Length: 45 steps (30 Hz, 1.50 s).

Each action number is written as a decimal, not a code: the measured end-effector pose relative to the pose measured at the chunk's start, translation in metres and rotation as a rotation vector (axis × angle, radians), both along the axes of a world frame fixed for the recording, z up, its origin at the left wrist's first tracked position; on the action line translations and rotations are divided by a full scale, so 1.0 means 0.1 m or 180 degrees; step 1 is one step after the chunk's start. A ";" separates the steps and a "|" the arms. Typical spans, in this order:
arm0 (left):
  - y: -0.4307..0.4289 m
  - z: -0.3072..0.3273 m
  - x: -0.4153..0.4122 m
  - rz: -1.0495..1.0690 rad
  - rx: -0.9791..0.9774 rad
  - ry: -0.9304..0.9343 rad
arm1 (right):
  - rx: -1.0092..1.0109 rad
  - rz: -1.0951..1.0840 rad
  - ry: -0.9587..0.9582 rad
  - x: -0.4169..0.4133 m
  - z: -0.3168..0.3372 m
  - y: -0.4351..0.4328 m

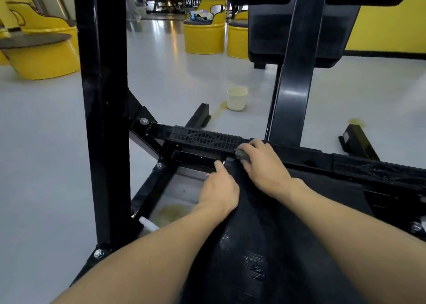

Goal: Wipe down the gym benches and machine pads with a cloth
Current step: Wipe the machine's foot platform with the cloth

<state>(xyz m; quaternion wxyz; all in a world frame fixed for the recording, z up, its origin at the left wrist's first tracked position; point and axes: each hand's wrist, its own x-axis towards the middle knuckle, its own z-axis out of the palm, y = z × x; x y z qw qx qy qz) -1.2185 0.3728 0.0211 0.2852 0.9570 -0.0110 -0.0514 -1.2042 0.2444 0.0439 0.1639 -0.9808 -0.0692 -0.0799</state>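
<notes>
A black padded bench seat runs away from me toward a ribbed black footplate bar. My right hand grips a small wadded grey cloth and holds it against the near end of the ribbed bar, at the far end of the pad. My left hand rests on the pad's left edge, its thumb at the corner by the metal bracket. Wet streaks shine on the pad close to me. A black back pad hangs on the upright behind.
A thick black frame post stands at left. A cream bucket sits on the grey floor beyond the bar, with yellowish puddles near it and under the frame. A white spray bottle tip pokes out below. Yellow barrel seats stand behind.
</notes>
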 end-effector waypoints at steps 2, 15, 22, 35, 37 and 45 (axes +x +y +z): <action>-0.01 0.02 0.01 0.0022 0.0103 0.0012 | 0.0028 0.0085 0.0140 0.12 -0.02 0.06; 0.06 0.02 0.01 0.0160 -0.0346 0.0107 | -0.0467 0.0441 0.0094 0.22 0.04 0.06; 0.06 0.04 0.02 0.0121 -0.0365 0.0132 | -0.0283 0.0980 0.0568 0.06 0.09 0.08; 0.03 0.02 0.02 0.0102 -0.0170 0.0031 | -0.0729 0.0672 0.0299 0.14 0.10 0.03; 0.03 0.01 0.03 0.0086 -0.0128 0.0009 | -0.0677 0.0403 0.0207 0.16 0.07 0.04; 0.03 0.02 0.02 0.0076 -0.0057 -0.0007 | -0.0683 0.0641 0.0439 0.07 0.11 -0.12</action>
